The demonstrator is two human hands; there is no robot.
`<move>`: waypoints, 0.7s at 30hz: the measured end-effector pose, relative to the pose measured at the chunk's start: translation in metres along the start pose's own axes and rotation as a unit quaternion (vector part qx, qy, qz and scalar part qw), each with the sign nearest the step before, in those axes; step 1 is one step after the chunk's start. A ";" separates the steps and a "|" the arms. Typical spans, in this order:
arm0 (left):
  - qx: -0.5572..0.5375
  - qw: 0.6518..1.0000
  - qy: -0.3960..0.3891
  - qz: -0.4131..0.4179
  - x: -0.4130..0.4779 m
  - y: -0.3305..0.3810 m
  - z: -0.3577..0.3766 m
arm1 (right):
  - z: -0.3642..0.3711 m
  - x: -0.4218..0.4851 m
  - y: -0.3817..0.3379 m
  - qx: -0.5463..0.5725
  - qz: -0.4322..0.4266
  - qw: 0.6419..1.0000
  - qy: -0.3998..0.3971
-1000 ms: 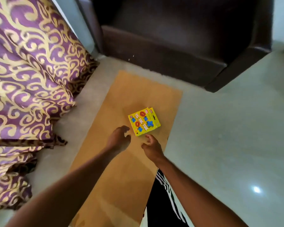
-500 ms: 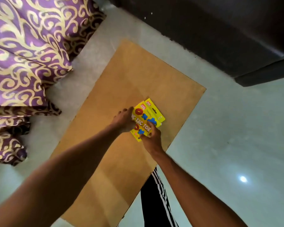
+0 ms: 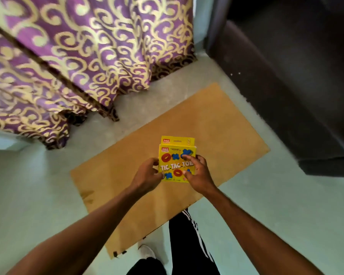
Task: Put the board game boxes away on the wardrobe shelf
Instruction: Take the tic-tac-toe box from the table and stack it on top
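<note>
A small yellow Tic Tac Toe game box (image 3: 176, 155), printed with red rings and blue crosses, is held face up in front of me above the brown board (image 3: 216, 132) on the floor. My left hand (image 3: 147, 174) grips its left edge. My right hand (image 3: 197, 171) grips its right side, with fingers lying over the printed front. No wardrobe or shelf is in view.
A purple and gold patterned curtain (image 3: 77, 56) hangs at the upper left, down to the pale green floor (image 3: 28, 191). A dark brown armchair (image 3: 296, 76) fills the upper right. My leg in black striped trousers (image 3: 187, 245) stands at the board's near edge.
Both hands reached the box as it lay on the board, closed on it and lifted it. The box has turned to face me, and the view has swung toward the curtain.
</note>
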State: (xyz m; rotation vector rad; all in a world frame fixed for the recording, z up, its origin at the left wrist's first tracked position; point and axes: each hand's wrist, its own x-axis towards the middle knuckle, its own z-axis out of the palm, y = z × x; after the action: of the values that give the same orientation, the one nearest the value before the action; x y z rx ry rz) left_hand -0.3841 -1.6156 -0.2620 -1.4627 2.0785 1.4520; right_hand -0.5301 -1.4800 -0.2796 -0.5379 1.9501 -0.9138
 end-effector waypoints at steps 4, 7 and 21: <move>-0.057 0.995 0.076 0.006 -0.082 -0.057 -0.031 | 0.047 -0.058 -0.030 -0.042 -0.058 0.996 -0.045; -0.099 0.985 0.138 -0.001 -0.156 -0.107 -0.045 | 0.096 -0.109 -0.043 -0.087 -0.104 0.986 -0.092; -0.188 0.888 0.407 -0.097 -0.469 -0.369 -0.106 | 0.380 -0.323 -0.115 -0.221 -0.313 0.858 -0.342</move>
State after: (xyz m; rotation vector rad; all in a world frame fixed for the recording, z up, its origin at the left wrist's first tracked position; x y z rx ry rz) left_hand 0.1760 -1.4284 -0.1267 -2.7271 1.9749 1.3362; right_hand -0.0368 -1.4839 -0.1428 -1.5963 1.3058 -0.5055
